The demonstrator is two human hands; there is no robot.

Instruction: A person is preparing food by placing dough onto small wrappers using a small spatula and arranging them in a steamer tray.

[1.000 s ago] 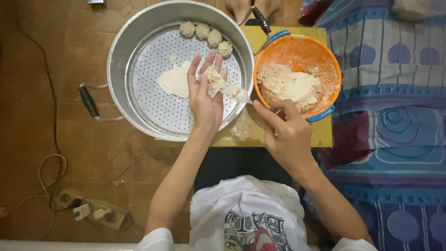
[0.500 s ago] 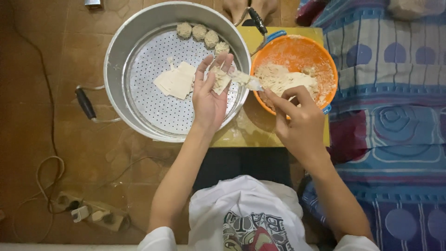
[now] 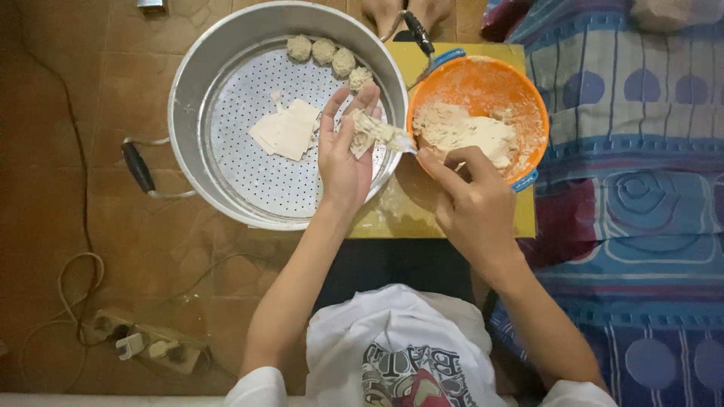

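Two hands shared one dumpling. Our left hand (image 3: 341, 162) lay palm up over the perforated steel steamer tray (image 3: 249, 169), fingers loosely spread, cradling a thin pale wrapper (image 3: 371, 130) across the fingertips. Our right hand (image 3: 471, 207) pinched a small utensil (image 3: 402, 143) between thumb and forefinger, its tip touching the wrapper; we could not tell whether it was a spoon or a knife.

To do this well, we judged the filling should go on the wrapper's middle, pressed flat, with the edges kept clean for folding.

Just beyond the right fingers stood the orange plastic bowl (image 3: 520, 90) of coarse, pasty filling (image 3: 460, 132). Beside the left thumb lay a stack of floury square wrappers (image 3: 285, 130); beyond the fingertips, four lumpy finished dumplings (image 3: 329, 54) lined the tray's rim.
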